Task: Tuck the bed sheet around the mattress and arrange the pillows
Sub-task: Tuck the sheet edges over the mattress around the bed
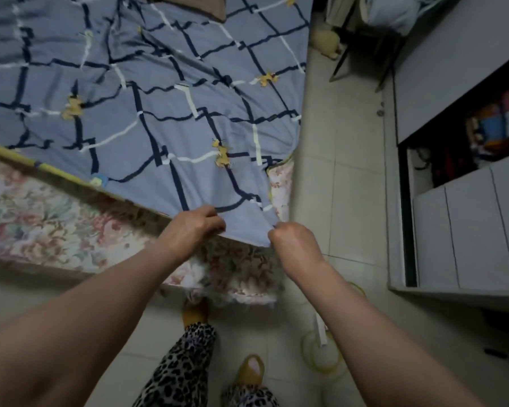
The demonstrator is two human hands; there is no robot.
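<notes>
A blue bed sheet [159, 98] with dark and white grid lines lies wrinkled over the floral mattress [50, 218]. Its near corner hangs off the mattress corner. My left hand [196, 227] grips the sheet's bottom hem with curled fingers. My right hand [291, 239] pinches the same hem at the corner tip, just to the right. The floral mattress side shows bare below and to the left of both hands. A brown pillow edge [200, 4] shows at the top of the bed.
A narrow tiled floor strip [341, 177] runs between the bed and a grey cabinet [459, 236] on the right with an open shelf of items. A yellow-green ring stand [323, 351] sits on the floor near my slippered feet [249, 370]. Chair legs stand at the far top right.
</notes>
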